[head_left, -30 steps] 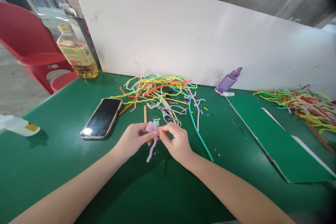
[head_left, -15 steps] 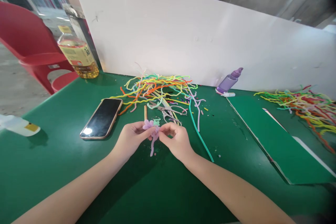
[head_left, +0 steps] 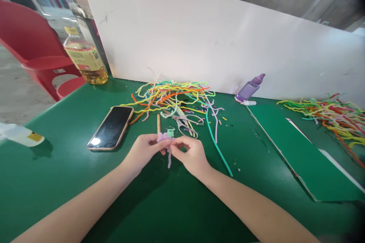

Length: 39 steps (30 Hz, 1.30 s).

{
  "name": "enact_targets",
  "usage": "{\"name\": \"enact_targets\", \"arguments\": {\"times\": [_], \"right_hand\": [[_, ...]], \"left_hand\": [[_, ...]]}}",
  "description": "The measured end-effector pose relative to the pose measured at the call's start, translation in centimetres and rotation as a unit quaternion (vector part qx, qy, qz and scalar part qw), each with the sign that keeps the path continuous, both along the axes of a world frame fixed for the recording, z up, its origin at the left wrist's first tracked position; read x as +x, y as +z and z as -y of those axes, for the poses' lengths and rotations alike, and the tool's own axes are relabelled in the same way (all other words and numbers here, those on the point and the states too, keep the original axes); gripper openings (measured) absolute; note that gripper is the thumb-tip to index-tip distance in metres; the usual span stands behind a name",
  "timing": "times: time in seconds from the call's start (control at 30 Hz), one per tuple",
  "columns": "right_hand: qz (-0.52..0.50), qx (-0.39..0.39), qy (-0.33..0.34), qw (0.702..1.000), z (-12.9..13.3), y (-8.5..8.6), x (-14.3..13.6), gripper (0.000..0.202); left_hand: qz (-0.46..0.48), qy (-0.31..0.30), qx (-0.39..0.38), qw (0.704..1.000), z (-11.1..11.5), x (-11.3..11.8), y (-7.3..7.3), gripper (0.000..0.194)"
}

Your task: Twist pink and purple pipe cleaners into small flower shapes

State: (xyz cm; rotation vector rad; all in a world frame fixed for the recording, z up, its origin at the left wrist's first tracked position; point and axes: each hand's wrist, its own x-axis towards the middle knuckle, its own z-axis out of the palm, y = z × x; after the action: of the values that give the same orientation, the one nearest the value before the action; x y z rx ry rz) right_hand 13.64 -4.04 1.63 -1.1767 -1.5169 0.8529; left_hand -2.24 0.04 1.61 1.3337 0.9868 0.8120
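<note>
Between my two hands is a small purple pipe cleaner flower (head_left: 163, 136) of looped fuzzy stem, with one loose end hanging down. My left hand (head_left: 145, 150) pinches it between thumb and fingers from the left. From the right, my right hand (head_left: 189, 152) pinches it too, thumb and forefinger close to the left thumb; the part under the fingertips is hidden. Just behind sits a coiled mint-green pipe cleaner piece (head_left: 170, 132); whether it is joined to the flower I cannot tell. Scissors (head_left: 182, 121) and a thin wooden stick (head_left: 159, 122) lie beyond my hands.
A pile of colourful pipe cleaners (head_left: 171, 93) lies at the back, another pile (head_left: 336, 115) far right. A phone (head_left: 111, 128) and an oil bottle (head_left: 87, 60) stand left. Right are a purple glue bottle (head_left: 249, 89), green boards (head_left: 305, 152) and a teal pipe cleaner (head_left: 216, 142). A white panel (head_left: 199, 34) closes the back.
My right fingers have moved in slightly to the left, covering more of the flower. Its hanging end has shifted a little to the right and hangs straighter.
</note>
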Motion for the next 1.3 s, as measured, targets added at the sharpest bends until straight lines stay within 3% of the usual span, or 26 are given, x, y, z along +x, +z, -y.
{"name": "enact_targets", "arguments": {"times": [0.2, 0.33, 0.5, 0.63, 0.73, 0.9, 1.0, 1.13, 1.3], "right_hand": [[0.044, 0.033, -0.007, 0.998, 0.3, 0.2, -0.1, 0.008], [-0.108, -0.053, 0.039, 0.992, 0.0, 0.5, 0.0, 0.015], [-0.258, -0.191, 0.075, 0.944, -0.7, 0.3, 0.0, 0.023], [-0.301, -0.306, 0.165, 0.888, -1.0, -0.1, 0.2, 0.032], [-0.312, -0.337, 0.2, 0.865, -1.0, -0.3, 0.4, 0.03], [-0.275, -0.335, 0.209, 0.877, -1.2, 0.0, 0.9, 0.025], [-0.218, -0.305, 0.201, 0.905, -1.4, 0.0, 1.2, 0.025], [-0.079, -0.224, 0.172, 0.956, -1.6, 0.0, 1.3, 0.021], [0.092, -0.094, 0.148, 0.98, -1.3, 0.5, 1.3, 0.014]], "left_hand": [[0.03, -0.005, -0.038, 0.999, 0.2, 0.3, 0.0, 0.019], [0.075, -0.006, -0.03, 0.997, 0.3, 0.3, 0.2, 0.019], [0.1, -0.01, -0.009, 0.995, 0.4, 0.3, 0.3, 0.02], [0.101, -0.027, -0.006, 0.995, 0.7, 0.3, 0.5, 0.021], [0.1, -0.041, -0.011, 0.994, 0.8, 0.4, 0.8, 0.021], [0.049, -0.012, 0.013, 0.999, 0.9, 0.5, 0.9, 0.023], [0.026, -0.011, 0.009, 1.0, 0.8, 0.5, 0.7, 0.026], [0.006, -0.004, 0.0, 1.0, 0.8, 0.5, 0.5, 0.028], [-0.003, 0.026, -0.023, 0.999, 0.7, 0.6, 0.5, 0.03]]}}
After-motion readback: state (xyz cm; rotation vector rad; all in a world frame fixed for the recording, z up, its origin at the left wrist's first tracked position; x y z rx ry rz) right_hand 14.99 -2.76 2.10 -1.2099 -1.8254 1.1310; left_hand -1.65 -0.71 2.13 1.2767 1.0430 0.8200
